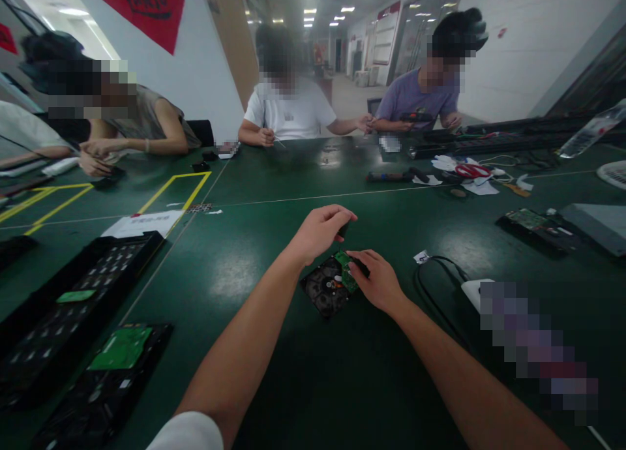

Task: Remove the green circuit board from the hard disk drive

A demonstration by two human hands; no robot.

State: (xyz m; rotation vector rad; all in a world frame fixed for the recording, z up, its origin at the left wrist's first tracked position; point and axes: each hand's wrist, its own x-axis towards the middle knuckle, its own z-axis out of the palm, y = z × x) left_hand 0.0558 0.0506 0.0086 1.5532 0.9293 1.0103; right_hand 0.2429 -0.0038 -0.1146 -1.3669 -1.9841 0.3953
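A dark hard drive [325, 290] with a green circuit board [346, 269] on its upper side sits on the table in front of me. My right hand [379, 280] grips the drive's right side, thumb on the green board and fingers curled at the far edge. Whether the board is attached or loose, I cannot tell. Just above the drive's far edge is my left hand [323, 231], its fingers bent and pinched together. Something small and dark shows under its fingertips, too hidden to name.
On the left lie another hard drive [81, 398] with a green board and a long black tray [92, 277]. To the right are a cable [418, 287], a further drive [535, 228] and a grey box [599, 225]. Three people sit across the green table [264, 231].
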